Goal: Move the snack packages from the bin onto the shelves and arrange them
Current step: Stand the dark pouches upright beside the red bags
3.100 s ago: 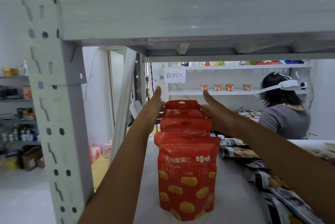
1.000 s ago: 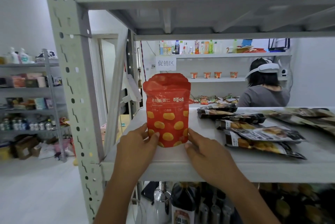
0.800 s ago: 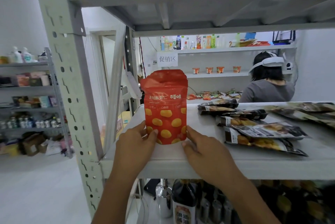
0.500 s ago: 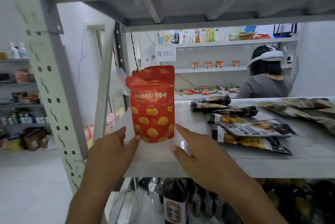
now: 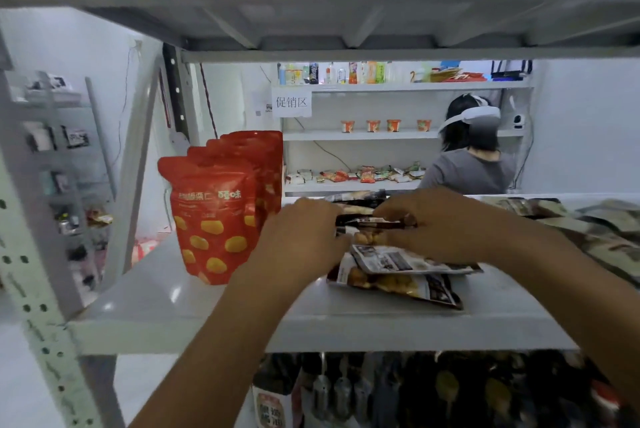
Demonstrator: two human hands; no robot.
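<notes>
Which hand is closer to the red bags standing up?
Left. The left hand sits just beside the red bags; the right hand is farther away, over the dark packets.

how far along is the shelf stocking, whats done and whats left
Done: the red pouches stand upright in a row at the shelf's left end. In hand: the left hand and right hand are on the dark packets lying flat. Left: arranging those and the packets at far right. No bin is in view.

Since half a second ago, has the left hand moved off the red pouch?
Yes. The left hand has gone right, away from the red pouch, onto the dark packets beside it.
</notes>
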